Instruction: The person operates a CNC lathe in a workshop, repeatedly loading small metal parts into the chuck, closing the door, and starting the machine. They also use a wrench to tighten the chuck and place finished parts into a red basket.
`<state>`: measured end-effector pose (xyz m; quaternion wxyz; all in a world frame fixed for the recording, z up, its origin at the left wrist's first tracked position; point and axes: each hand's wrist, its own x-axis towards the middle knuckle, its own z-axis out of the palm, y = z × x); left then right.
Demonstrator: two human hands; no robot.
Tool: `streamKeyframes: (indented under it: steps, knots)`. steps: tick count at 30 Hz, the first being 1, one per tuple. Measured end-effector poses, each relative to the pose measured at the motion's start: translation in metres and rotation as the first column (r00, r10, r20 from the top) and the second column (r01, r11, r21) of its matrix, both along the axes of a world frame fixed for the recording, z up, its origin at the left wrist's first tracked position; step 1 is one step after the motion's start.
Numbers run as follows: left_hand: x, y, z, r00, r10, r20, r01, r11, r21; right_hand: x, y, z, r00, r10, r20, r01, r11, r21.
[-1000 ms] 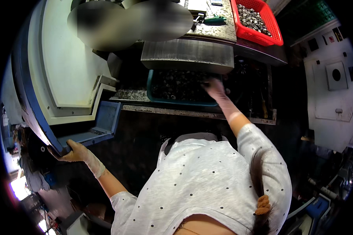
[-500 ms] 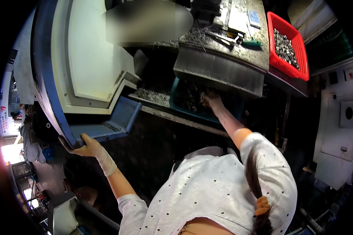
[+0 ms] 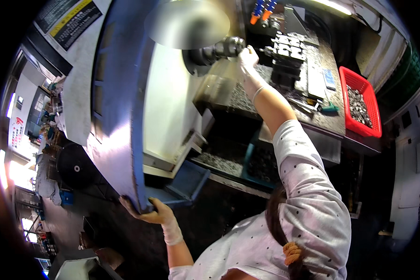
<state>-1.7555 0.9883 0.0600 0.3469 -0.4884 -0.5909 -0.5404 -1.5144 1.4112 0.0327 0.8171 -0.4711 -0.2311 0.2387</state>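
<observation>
My left hand [image 3: 159,213], in a pale glove, is wrapped round the bottom corner of a blue metal machine housing [image 3: 137,154]. Stretched far forward, my gloved right hand [image 3: 248,58] has its fingers drawn together at the open end of a lathe's spindle chuck [image 3: 226,48]. Whatever those fingers hold, if anything, is too small or hidden to make out. Just right of that hand stands a metal tool block [image 3: 287,51] with several clamped holders. Below the arm sits a teal bin [image 3: 247,161] of dark small parts, partly covered by my sleeve.
A red plastic basket [image 3: 376,105] of small metal pieces stands at the right. Hand tools, including a green-handled one [image 3: 330,108], lie on the chip-covered machine bed [image 3: 329,119]. Blue coolant hoses with orange tips [image 3: 255,17] hang above. A blue tray [image 3: 191,179] juts out under the housing.
My right hand has left the teal bin and risen forward to the chuck. The left hand still grips the housing corner. The view has shifted, bringing the chuck and tool block into sight.
</observation>
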Motion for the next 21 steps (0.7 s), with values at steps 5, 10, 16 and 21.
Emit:
streamKeyframes:
  steps: [5,10,16,21]
  knots:
    - [-0.004,-0.006,-0.003,1.000,0.026,-0.011,-0.027,0.999,-0.038,-0.003,0.015,-0.001,0.965,0.156,0.212,-0.098,0.961,-0.259]
    - [-0.003,-0.006,-0.005,1.000,0.014,0.024,-0.012,0.996,-0.089,0.026,0.005,-0.027,0.571,0.220,0.791,0.010,0.962,-0.274]
    - [-0.020,-0.016,-0.004,0.975,-0.220,0.042,0.223,0.966,-0.131,0.024,-0.006,-0.017,0.771,0.036,0.635,-0.017,0.999,-0.036]
    - [-0.062,-0.007,0.034,0.953,-0.250,0.169,0.244,0.968,0.059,-0.020,-0.023,0.016,0.833,-0.101,0.543,0.236,0.954,-0.184]
